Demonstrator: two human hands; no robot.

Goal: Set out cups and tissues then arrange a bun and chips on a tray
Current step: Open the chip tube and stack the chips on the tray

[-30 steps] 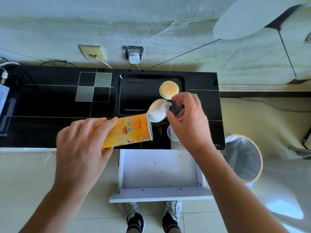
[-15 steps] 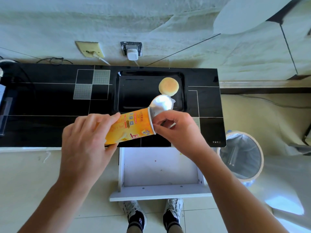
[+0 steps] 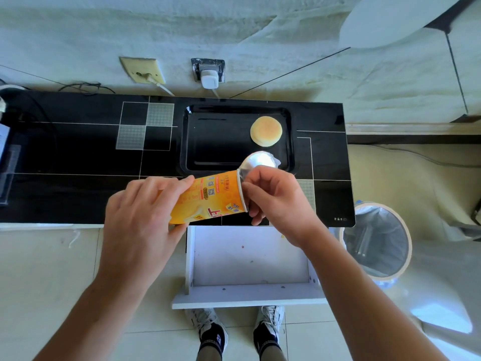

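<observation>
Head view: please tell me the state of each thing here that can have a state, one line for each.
Orange cardboard chip can: tilted, held by left hand, mouth toward the tray.
Silver foil seal: peeled up, still attached at rim.
Right hand: fingers at the can's open mouth.
Round yellow bun: lying on tray.
Black rectangular tray: no chips yet.
White drawer: pulled open.

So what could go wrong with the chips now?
The chips can is tipped sideways in the left hand with its foil seal peeled up, so chips might slide out onto the counter, not the tray. The right hand at the rim could crush chips. Some might fall into the open drawer.
</observation>
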